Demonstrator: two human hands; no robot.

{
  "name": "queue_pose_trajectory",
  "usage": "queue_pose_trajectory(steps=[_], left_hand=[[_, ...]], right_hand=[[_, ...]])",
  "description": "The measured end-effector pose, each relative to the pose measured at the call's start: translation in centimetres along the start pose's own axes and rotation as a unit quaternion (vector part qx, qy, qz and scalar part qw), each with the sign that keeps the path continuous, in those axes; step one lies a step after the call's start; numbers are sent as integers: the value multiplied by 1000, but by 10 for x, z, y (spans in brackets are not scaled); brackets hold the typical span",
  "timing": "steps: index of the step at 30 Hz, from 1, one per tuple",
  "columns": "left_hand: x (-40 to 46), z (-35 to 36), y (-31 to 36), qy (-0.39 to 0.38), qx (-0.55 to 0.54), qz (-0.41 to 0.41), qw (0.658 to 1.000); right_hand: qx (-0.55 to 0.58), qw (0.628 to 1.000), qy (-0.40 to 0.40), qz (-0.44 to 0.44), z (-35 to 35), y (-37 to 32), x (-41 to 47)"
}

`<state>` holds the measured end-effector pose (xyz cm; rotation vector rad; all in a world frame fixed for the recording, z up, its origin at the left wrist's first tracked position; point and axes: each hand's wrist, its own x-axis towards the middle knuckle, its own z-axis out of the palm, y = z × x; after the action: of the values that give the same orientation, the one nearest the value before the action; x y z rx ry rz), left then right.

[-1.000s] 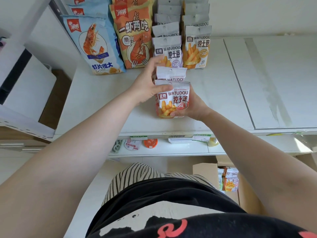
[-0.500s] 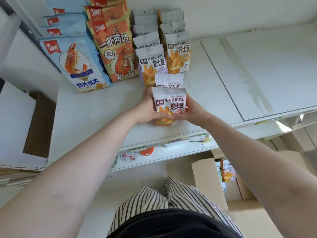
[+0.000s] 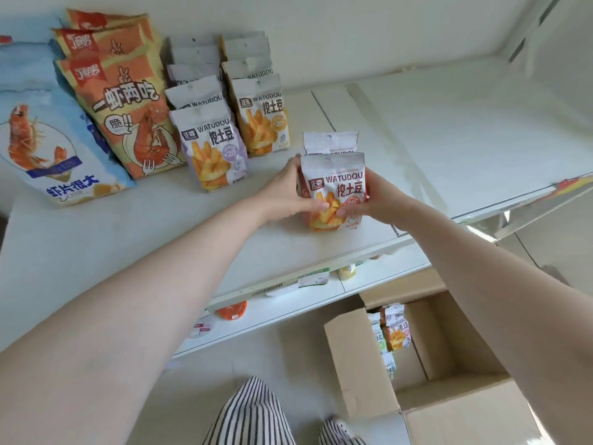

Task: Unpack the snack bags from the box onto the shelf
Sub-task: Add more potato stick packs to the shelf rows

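Now, bag [image 3: 333, 191]: upright on the shelf [image 3: 449, 139], near its front edge, just in front of a second red bag [image 3: 330, 142].
Left hand [image 3: 288, 191]: fingers curled round the bag's left side, thumb across the lower front.
Right hand [image 3: 375, 200]: clasps the right side, thumb on the front.
Weight: probably light, mostly air.
Feel: soft, puffy film, likely slick; fries inside likely brittle, so no squeezing.
Hold: best by both side edges, or by the flat top seal.
Row: purple bags [image 3: 211, 146] and yellow bags [image 3: 261, 114] lined up further left.
Box [image 3: 359, 364]: open on the floor below, more bags [image 3: 393, 332] inside, so unpacking not done.
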<state>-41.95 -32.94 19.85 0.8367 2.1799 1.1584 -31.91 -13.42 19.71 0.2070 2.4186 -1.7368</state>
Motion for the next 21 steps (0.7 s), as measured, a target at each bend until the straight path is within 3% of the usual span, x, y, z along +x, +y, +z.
queue_pose_trajectory(steps=[4,11,21], left_hand=[[36,7,18,17,8,3,1000],[90,10,50,52,130,58,988],[160,-44,65,77,316,-1,946]], right_hand=[[-13,1000,-14,-23,-35,13,3],[-7,997,-42,-59,-81,29,29],[13,995,-17,-98,-94,34,116]])
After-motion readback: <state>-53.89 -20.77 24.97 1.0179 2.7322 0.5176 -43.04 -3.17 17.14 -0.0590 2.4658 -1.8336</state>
